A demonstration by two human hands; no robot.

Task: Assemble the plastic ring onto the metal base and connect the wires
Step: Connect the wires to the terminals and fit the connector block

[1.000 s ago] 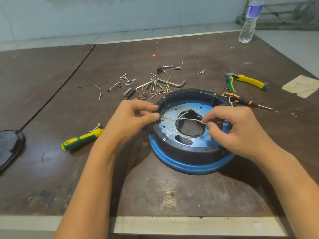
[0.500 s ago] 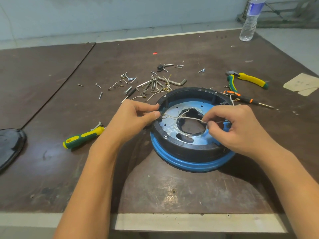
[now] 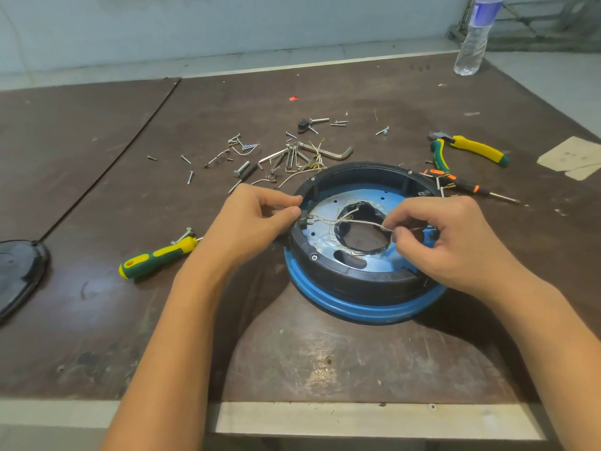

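Note:
A black plastic ring [image 3: 354, 283] sits on a blue metal base [image 3: 364, 309] in the middle of the brown table. Thin pale wires [image 3: 344, 219] cross the base's central opening from a small black terminal on the ring's left inner wall. My left hand [image 3: 250, 222] pinches at that terminal on the ring's left edge, thumb and forefinger together. My right hand [image 3: 448, 242] is over the ring's right side and pinches the far end of one wire between thumb and forefinger.
Loose screws, bolts and hex keys [image 3: 292, 154] lie behind the ring. A green-yellow screwdriver [image 3: 159, 257] is at the left, pliers [image 3: 468, 149] and an orange-black screwdriver [image 3: 468, 187] at the right. A black lid [image 3: 16, 271] sits far left, a water bottle [image 3: 474, 37] far right.
Both hands keep their holds on the terminal and the wire; only small finger shifts show. The view has tilted slightly.

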